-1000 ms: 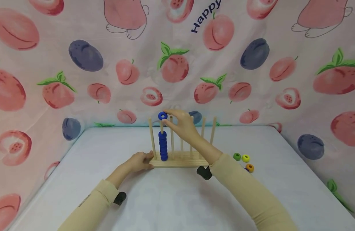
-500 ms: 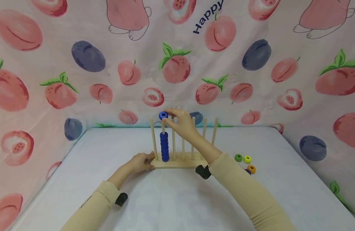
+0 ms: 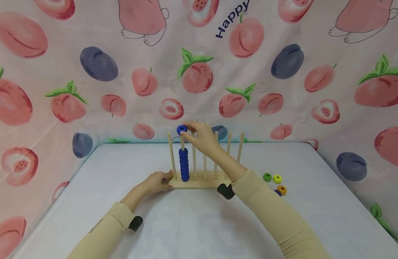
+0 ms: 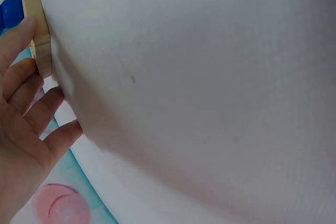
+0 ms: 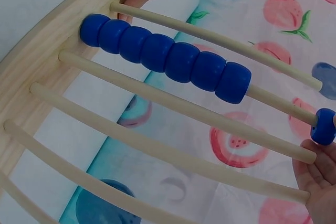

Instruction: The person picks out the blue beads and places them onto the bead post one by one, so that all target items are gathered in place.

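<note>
A wooden peg rack with a long base [image 3: 199,184] stands on the table, with several upright pegs. Blue beads [image 3: 184,164] are stacked on its second peg from the left; the right wrist view shows them touching in a row [image 5: 157,51]. At the tip of that same peg, my right hand [image 3: 203,139] pinches one more blue bead [image 3: 182,130] between thumb and fingers. Whether the peg has entered this bead's hole I cannot tell. My left hand [image 3: 156,181] grips the left end of the base, its thumb [image 4: 18,40] lying against the wood.
Right of the rack lie loose beads: a green one [image 3: 267,177], a yellow one [image 3: 277,178] and an orange one [image 3: 281,190], with a dark blue one [image 3: 278,192] partly hidden by it. A fruit-print cloth [image 3: 199,104] hangs behind the white table [image 3: 192,223].
The blue bead in my right hand has tilted, its hole turning more upward, while staying at the peg's tip. My left hand keeps its place on the base.
</note>
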Demonstrator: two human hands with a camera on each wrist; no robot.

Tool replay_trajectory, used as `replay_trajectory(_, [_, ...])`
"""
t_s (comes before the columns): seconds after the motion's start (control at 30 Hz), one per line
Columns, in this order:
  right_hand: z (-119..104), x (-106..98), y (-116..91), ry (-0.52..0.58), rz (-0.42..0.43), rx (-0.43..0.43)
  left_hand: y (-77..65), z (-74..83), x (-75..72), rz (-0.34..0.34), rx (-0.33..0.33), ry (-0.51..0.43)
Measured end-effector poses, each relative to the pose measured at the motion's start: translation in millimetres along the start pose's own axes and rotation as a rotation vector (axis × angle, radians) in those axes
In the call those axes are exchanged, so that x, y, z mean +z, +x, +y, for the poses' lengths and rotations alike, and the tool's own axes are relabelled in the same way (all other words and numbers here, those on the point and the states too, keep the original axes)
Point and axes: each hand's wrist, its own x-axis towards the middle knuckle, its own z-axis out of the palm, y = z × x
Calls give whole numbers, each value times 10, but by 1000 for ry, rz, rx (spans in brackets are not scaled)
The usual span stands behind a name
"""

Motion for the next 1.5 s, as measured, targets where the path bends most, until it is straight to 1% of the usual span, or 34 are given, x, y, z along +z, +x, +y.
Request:
replay_trajectory(0.17, [-16, -3, -4, -9, -17, 23, -8, -8, 12, -5, -9, -14])
replay_trajectory(0.37, [-8, -18, -10, -29, -18, 45, -5, 9, 8, -5, 3, -26])
replay_trajectory(0.63, [-12, -32, -11, -14, -40, 51, -4, 6, 23, -3, 2, -31])
replay_trajectory(0.8, [9, -43, -34, 13, -39, 50, 4, 30, 38, -13, -16, -38])
replay_trajectory(0.9, [34, -47, -43, 27, -57, 41, 8, 31, 51, -17, -21, -28])
replay_trajectory(1.07, [66, -81, -47, -2, -98, -22, 9, 31, 21, -18, -1, 15])
replay_trajectory(1.17, [98, -100, -47, -1, -94, -76, 22, 48, -19, -18, 11, 43])
replay_trajectory(1.27, [130, -118, -56, 7, -91, -135, 35, 64, -52, -31, 24, 81])
replay_trajectory(1.37, [145, -140, -71, -13, -100, -191, 33, 75, -76, -53, 20, 121])
replay_trajectory(1.5, [129, -181, -86, -49, -98, -236, 21, 68, -90, -53, 36, 172])
